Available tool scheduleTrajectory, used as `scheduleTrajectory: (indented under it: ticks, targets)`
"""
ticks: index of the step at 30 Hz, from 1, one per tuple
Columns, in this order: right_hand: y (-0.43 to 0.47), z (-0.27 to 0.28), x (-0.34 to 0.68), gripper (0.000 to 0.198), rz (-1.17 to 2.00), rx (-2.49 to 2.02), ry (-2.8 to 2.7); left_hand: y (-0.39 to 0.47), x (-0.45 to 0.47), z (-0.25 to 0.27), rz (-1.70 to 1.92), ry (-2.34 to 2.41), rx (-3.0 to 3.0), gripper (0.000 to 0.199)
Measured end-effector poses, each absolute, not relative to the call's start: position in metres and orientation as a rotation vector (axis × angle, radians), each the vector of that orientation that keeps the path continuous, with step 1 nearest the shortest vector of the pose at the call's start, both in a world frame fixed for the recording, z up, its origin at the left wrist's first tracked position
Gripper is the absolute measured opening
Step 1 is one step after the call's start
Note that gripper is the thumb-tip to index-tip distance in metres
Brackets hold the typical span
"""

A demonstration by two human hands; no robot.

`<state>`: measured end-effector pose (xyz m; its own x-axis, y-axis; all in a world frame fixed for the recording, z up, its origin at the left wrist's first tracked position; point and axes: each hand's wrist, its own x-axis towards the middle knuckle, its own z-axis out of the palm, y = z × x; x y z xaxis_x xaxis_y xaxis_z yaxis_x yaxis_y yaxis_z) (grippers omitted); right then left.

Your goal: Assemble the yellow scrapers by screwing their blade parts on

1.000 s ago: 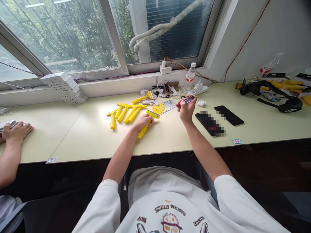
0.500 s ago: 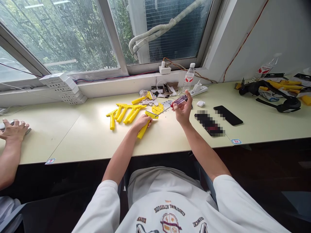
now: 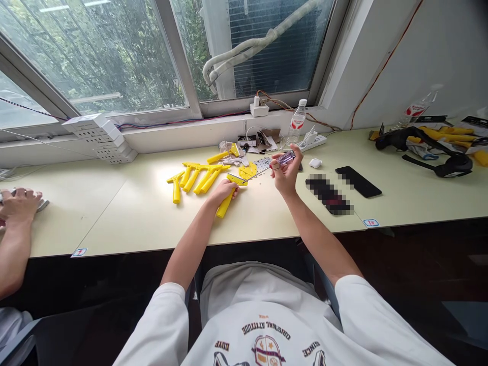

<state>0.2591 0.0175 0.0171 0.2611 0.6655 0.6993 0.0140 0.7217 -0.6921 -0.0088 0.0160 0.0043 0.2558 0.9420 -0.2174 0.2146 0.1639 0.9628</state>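
Note:
My left hand [image 3: 225, 192] is closed around a yellow scraper [image 3: 225, 204], whose head points away from me and whose handle end sticks out toward the table's front edge. In my right hand [image 3: 286, 173] is a screwdriver [image 3: 282, 159] with a clear purplish handle and a thin metal shaft. Its tip meets the scraper's head, where a screw is too small to make out. Left of my hands lie several yellow scraper handles [image 3: 190, 178] in a row. Just beyond the held scraper are flat round-edged yellow pieces [image 3: 247, 172] and small loose parts.
Behind the yellow parts lie another scraper [image 3: 224, 153], crumpled gloves and packaging. A water bottle [image 3: 296, 122] stands near a power strip [image 3: 313, 141]. To the right are a white earbud case [image 3: 315, 162], two dark phones [image 3: 358, 181] and a black headset [image 3: 427, 152]. Another person's hand [image 3: 21, 206] is far left.
My right hand has turned slightly at the screwdriver's handle. The scraper's head has shifted a touch left. The other person's hand at far left has moved slightly left.

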Motion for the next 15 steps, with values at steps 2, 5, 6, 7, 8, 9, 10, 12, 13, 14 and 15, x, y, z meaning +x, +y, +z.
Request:
scheduleTrajectory:
  ticks: [2,5,6,7,8,9,10,12,13,14,15]
  targets:
    - [0.0164,0.0176,0.2599,0.064,0.513,-0.651,-1.243,0.0162,-0.0088,0.0034,0.770,1.223,1.306,0.015]
    - [0.0166,0.0190,0.2615,0.057,0.496,-0.653,-1.184,0.0168,-0.0096,0.0016,0.765,1.218,1.297,0.015]
    - [0.0170,0.0198,0.2619,0.057,0.484,-0.661,-1.165,0.0171,-0.0100,0.0010,0.763,1.211,1.297,0.015]
    - [0.0172,0.0208,0.2621,0.057,0.474,-0.673,-1.151,0.0173,-0.0104,0.0005,0.765,1.202,1.299,0.015]
    - [0.0174,0.0218,0.2623,0.058,0.466,-0.688,-1.144,0.0175,-0.0107,0.0002,0.768,1.192,1.303,0.015]
    - [0.0174,0.0230,0.2624,0.058,0.460,-0.704,-1.139,0.0176,-0.0108,0.0001,0.772,1.185,1.307,0.015]
    - [0.0173,0.0241,0.2624,0.058,0.455,-0.719,-1.134,0.0177,-0.0109,0.0003,0.774,1.184,1.311,0.015]
    - [0.0172,0.0261,0.2625,0.061,0.449,-0.734,-1.120,0.0174,-0.0107,0.0013,0.768,1.199,1.317,0.016]
    - [0.0173,0.0267,0.2626,0.063,0.452,-0.734,-1.114,0.0171,-0.0104,0.0021,0.762,1.213,1.320,0.017]
    - [0.0174,0.0271,0.2628,0.066,0.457,-0.731,-1.108,0.0166,-0.0102,0.0029,0.757,1.225,1.325,0.017]
    - [0.0176,0.0272,0.2631,0.069,0.461,-0.729,-1.103,0.0160,-0.0099,0.0038,0.752,1.233,1.330,0.017]
